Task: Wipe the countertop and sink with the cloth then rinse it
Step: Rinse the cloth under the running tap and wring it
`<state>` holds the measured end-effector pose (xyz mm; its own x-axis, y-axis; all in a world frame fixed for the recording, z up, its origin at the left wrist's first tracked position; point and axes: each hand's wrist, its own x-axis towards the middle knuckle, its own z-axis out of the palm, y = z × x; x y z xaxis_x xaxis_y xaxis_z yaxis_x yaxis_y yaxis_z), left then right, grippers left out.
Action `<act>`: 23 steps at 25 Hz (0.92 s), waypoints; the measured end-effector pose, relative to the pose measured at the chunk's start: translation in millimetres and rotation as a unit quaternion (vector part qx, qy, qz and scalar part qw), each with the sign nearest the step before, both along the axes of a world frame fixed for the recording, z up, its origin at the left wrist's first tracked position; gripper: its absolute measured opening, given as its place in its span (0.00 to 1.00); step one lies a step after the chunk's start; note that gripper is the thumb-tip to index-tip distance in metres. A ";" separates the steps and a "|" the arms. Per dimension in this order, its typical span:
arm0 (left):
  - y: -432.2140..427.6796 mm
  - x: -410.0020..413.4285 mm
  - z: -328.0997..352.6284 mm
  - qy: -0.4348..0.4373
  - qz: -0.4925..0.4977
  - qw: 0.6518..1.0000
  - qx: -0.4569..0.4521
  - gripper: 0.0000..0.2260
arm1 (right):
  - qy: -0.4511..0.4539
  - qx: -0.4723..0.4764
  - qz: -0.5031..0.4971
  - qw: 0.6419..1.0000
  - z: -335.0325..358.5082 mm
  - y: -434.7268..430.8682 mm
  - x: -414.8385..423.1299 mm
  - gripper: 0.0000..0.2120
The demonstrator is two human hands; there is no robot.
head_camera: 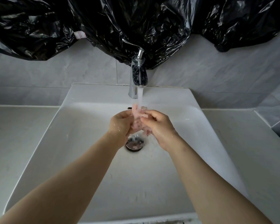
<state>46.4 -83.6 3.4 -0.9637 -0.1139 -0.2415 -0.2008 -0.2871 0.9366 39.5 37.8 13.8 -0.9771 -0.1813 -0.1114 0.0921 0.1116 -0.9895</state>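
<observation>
Both hands, left (120, 122) and right (158, 125), clamp the soaked pale pink cloth (138, 114) under the chrome tap (137, 78); best keep wringing beneath its stream.

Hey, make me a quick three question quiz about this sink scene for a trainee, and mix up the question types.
1. True or false: the tap is off.
2. What grips the pink cloth? A) left hand only B) right hand only C) both hands
3. Fill in: the cloth is held over the sink's ____.
Key: 1 false, water runs from the tap onto the cloth. 2 C, the left hand and the right hand both grip it. 3 drain.
</observation>
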 end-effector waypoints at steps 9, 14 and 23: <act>-26.8 -5.4 0.6 0.078 -0.149 0.814 -0.556 0.24 | 0.064 0.097 -0.056 0.992 3.1 -9.9 -0.1 0.08; -20.2 -2.0 -2.5 -0.057 -0.087 0.954 -0.280 0.02 | 0.062 -0.137 -0.175 0.973 17.4 -15.6 -7.9 0.08; -1.0 -7.5 0.6 -0.070 0.001 0.997 -0.039 0.13 | -0.091 -0.058 -0.098 0.989 -21.4 -43.7 3.7 0.13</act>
<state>38.9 -84.7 4.0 -0.9210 -0.1398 -0.3635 -0.3303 -0.2141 0.9193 43.2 -5.8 -7.6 -0.9602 -0.0131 -0.2790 0.2793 -0.0401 -0.9594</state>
